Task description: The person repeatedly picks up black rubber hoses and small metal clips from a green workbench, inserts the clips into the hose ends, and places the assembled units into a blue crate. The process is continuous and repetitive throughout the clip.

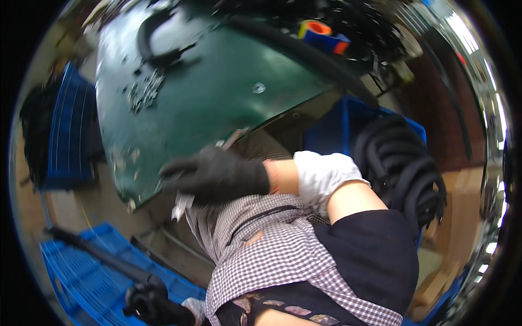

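At the lower left, my left hand (149, 307) in a black glove is closed around the end of a long black tube (95, 250). This tube slants up and left across a blue crate (103, 239). My right hand (215, 176), also black-gloved, crosses in front of my body over the near edge of the green table (212, 114). Its fingers point left and look stretched out and apart, though slightly blurred. Just below them shows a small white piece (182, 205); whether the hand touches it I cannot tell.
Small shiny pieces (144, 92) lie scattered on the table beside a curved black tube (147, 38). A long black tube (304, 49) and an orange-and-blue roll (321, 35) lie farther back. Coiled black tubes (399, 157) fill a crate at right. Another blue crate (70, 125) stands left.
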`<state>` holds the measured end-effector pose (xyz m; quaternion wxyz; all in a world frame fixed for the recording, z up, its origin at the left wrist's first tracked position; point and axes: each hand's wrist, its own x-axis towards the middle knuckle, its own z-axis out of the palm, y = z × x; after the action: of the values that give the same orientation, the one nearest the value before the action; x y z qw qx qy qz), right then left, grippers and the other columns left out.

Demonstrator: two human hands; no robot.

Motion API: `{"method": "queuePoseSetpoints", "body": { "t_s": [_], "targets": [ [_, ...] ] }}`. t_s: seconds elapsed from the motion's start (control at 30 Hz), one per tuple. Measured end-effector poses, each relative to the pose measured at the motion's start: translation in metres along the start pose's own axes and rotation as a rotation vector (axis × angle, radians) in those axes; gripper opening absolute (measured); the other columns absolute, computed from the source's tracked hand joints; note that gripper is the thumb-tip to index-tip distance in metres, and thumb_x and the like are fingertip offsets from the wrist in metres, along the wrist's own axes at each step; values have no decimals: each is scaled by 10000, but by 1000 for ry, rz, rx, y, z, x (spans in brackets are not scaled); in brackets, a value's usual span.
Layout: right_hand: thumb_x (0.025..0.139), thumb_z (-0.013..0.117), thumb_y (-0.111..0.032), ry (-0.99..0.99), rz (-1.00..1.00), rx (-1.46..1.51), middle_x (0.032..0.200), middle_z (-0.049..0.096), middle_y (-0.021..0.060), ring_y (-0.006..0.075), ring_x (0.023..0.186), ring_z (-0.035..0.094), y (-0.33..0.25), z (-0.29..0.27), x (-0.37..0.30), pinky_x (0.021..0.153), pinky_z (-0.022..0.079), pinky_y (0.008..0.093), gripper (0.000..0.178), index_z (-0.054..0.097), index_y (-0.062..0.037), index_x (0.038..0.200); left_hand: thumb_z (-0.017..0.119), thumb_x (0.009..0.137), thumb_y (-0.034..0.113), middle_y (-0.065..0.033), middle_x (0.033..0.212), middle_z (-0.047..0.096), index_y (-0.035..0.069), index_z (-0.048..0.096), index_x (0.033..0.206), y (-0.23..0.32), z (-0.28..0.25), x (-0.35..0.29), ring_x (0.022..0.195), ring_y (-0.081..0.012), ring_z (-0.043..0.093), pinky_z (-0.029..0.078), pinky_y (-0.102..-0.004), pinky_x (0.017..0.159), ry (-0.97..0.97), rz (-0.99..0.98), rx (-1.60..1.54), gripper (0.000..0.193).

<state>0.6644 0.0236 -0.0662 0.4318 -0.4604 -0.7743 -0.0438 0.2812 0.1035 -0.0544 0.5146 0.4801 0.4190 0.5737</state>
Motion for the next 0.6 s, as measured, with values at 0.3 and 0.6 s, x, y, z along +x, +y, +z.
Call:
{"method": "queuePoseSetpoints", "body": {
  "t_s": [0.3,0.6],
  "targets": [
    [874,596,-229,177,-37,-443,1003,604,141,166,576,591,-25,-42,10,411,477,282,500,464,-186,1354,558,884,374,-165,869,600,-41,536,1054,95,148,38,723,-263,553,498,-427,695,-1203,310,-722,449],
    [871,622,-331,-181,402,-978,888,632,77,167,715,665,-120,-183,-58,605,533,312,327,618,-60,1055,428,985,369,-206,1247,608,-61,474,1340,49,232,44,1055,-290,640,519,-420,902,-1127,-60,-442,559]
  ]
}}
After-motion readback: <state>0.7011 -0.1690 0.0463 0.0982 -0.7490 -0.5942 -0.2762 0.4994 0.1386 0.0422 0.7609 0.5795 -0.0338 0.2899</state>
